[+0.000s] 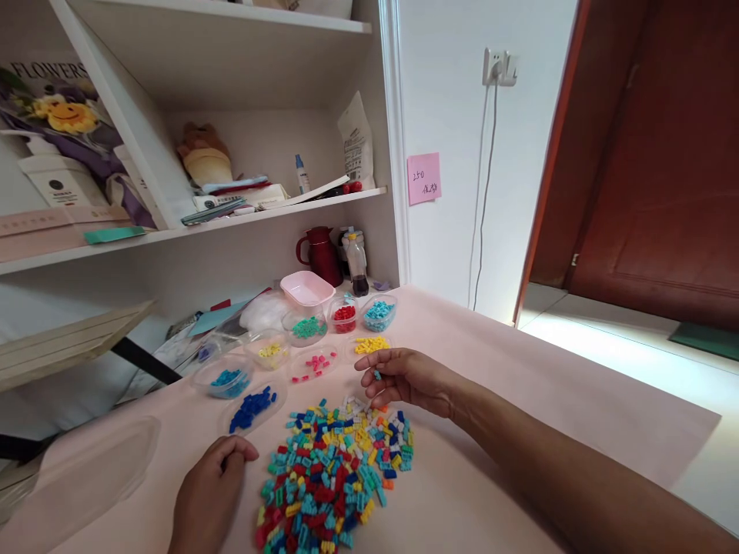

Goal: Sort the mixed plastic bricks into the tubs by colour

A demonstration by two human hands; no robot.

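The right hand (412, 377) is raised over the middle of the tabletop (490, 492), its forearm slanting in across the right half, the wrist slightly bent and the fingers pointing toward the left edge, half curled, with a small blue-green block (378, 375) held at the fingertips. The left hand (211, 481) rests low on the left half, just beside the heap, loosely curled with thumb against forefinger; its fingertips are hidden, so I cannot tell whether it holds anything. The held block is tiny and partly covered by the fingers, its studs too small to make out. Below it, the pile of blocks (323, 485) spreads from the middle toward the near edge, a loose mix of teal, red, yellow, dark blue, white and some orange, small studded pieces lying at every angle. Clear containers with sorted blocks curve around its far side: light blue blocks (379, 310) nearest the far right corner, then red blocks (345, 313) and green blocks (309, 328) along the far edge; yellow blocks (371, 345) just beyond the right hand, pink blocks (317, 363) and pale yellow blocks (269, 351) left of them; blue blocks (228, 381) and dark blue blocks (252, 408) toward the left edge.
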